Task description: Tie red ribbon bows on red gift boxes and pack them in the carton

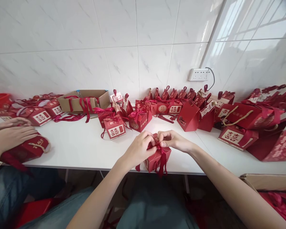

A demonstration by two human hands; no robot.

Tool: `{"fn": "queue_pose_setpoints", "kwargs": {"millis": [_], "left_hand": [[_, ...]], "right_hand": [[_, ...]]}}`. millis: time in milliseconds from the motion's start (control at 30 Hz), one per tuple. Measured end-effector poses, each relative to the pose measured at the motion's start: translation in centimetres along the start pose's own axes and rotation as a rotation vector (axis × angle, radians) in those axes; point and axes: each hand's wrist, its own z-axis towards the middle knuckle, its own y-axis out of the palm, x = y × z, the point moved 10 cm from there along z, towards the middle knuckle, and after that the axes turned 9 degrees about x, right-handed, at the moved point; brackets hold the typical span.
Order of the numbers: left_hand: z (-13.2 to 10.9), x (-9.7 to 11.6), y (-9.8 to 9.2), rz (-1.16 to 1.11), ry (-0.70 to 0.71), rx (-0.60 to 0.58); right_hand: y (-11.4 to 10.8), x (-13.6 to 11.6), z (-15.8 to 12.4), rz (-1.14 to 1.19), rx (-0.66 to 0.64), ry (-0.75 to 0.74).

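A small red gift box (pixel 154 160) with a dark red ribbon (pixel 162 162) stands at the near edge of the white table (pixel 85 146). My left hand (pixel 139 148) and my right hand (pixel 171 140) meet over its top, fingers pinched on the ribbon. The ribbon's ends hang down the box's front, past the table's edge. Both hands are closed on the ribbon at the top of the box.
Several finished red boxes (pixel 114 127) and red bags (pixel 243 117) line the back by the tiled wall, with an open cardboard box (pixel 84 100). At the left another person's hands (pixel 10 133) rest on a red box (pixel 26 149). A power strip (pixel 200 74) hangs on the wall.
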Motion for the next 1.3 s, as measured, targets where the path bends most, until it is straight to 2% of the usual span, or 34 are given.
{"fn": "queue_pose_setpoints", "kwargs": {"millis": [133, 267, 367, 433, 500, 633, 700, 833, 933, 1033, 1133, 1200, 1300], "left_hand": [[-0.2, -0.1, -0.6, -0.124, 0.016, 0.091], [-0.3, -0.7, -1.1, -0.081, -0.049, 0.181], [-0.2, -1.4, -1.2, -0.01, -0.143, 0.184], [-0.1, -1.4, -1.0, 0.001, -0.153, 0.152], [0.0, -1.1, -0.7, -0.006, -0.13, 0.115], [0.0, -0.8, -0.6, 0.0, -0.101, 0.074], [0.0, -0.6, -0.6, 0.039, -0.086, 0.049], [0.4, -0.1, -0.4, 0.147, -0.072, 0.01], [0.8, 0.0, -0.9, 0.172, -0.094, 0.052], [0.9, -0.4, -1.6, 0.153, -0.146, 0.13], [0.8, -0.7, -2.2, 0.183, -0.151, 0.211], [0.7, -0.6, -2.5, 0.234, -0.12, 0.265], [0.6, -0.5, -2.8, 0.287, -0.084, 0.315]], "right_hand": [[-0.2, -0.1, -0.3, -0.052, -0.057, -0.021], [0.3, -0.7, -0.7, -0.073, -0.114, -0.001], [1.0, -2.0, -0.9, -0.042, -0.137, -0.041], [1.1, -2.6, -1.0, -0.034, -0.106, -0.068], [0.6, -2.7, -1.0, -0.058, -0.017, -0.06], [-2.4, -3.7, -0.8, -0.323, 0.348, -0.132], [-3.2, -4.6, -0.9, -0.488, 0.484, -0.165], [-3.7, -6.6, -1.3, -0.676, 0.608, -0.204], [-3.2, -7.0, -1.2, -0.503, 0.505, -0.185], [-2.6, -6.5, -1.2, -0.336, 0.382, -0.08], [-2.4, -5.2, -1.2, -0.476, 0.316, 0.087], [-1.7, -4.3, -1.3, -0.639, 0.211, 0.171], [-0.8, -4.2, -1.3, -0.679, 0.098, 0.174]]}}
